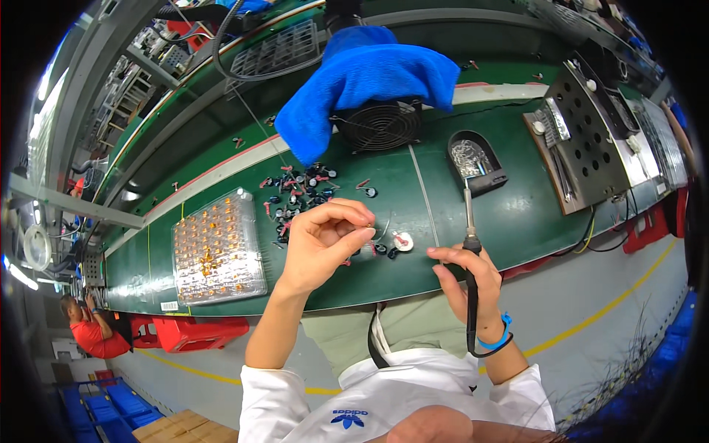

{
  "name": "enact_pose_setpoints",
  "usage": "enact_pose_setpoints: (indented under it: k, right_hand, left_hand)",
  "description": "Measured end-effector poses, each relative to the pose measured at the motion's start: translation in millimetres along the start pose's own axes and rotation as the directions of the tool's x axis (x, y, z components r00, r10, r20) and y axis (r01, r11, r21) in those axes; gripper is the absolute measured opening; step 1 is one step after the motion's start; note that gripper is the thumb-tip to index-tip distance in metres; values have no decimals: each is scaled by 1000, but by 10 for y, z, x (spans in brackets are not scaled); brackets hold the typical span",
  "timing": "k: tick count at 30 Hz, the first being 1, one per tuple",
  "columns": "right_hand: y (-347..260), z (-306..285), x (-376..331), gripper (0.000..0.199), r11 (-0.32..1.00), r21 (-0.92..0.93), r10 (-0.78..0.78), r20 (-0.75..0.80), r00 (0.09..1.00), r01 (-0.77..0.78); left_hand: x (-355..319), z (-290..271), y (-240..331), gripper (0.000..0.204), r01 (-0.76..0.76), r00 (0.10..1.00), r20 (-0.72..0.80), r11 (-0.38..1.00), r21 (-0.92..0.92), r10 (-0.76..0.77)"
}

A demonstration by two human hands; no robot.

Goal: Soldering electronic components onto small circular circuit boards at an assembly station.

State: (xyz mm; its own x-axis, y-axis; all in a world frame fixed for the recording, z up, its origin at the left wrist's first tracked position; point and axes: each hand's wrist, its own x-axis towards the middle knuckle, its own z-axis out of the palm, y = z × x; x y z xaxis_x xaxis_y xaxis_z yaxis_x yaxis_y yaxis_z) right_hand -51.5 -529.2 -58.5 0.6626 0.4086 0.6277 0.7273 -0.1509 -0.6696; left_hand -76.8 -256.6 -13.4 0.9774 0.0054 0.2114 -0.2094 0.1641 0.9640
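Note:
My left hand [329,240] is raised over the bench's near side. Its thumb and forefinger are pinched together; whatever is between the tips is too small to make out. A thin curved wire [386,227] shows just right of those fingertips. Beside it is a white round piece [402,241] with a red part on it. My right hand [476,277] holds a soldering iron [473,244] by its black handle, with the metal tip pointing away from me. The thumb and forefinger of that hand stick out to the left, apart from each other.
Behind my left hand lie many small black round parts with red leads [303,184]. A clear tray [219,251] of orange pieces is left. Beyond stands a fan [380,127] under a blue towel [369,74]. Right are a black scoop-shaped bin [476,159] and a perforated metal box [587,140].

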Motion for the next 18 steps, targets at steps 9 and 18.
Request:
enact_pose_setpoints:
  k: [9, 18]
  right_hand:
    - [-200, 239, 327, 54, 986, 167, 34, -138, 990, -10]
    - [-238, 368, 344, 56, 983, 180, 65, -213, 975, -26]
  left_hand:
    - [-63, 325, 0, 23, 0, 999, 47, 998, 62, -3]
    - [-150, 464, -89, 21, -185, 982, 29, 935, 302, 185]
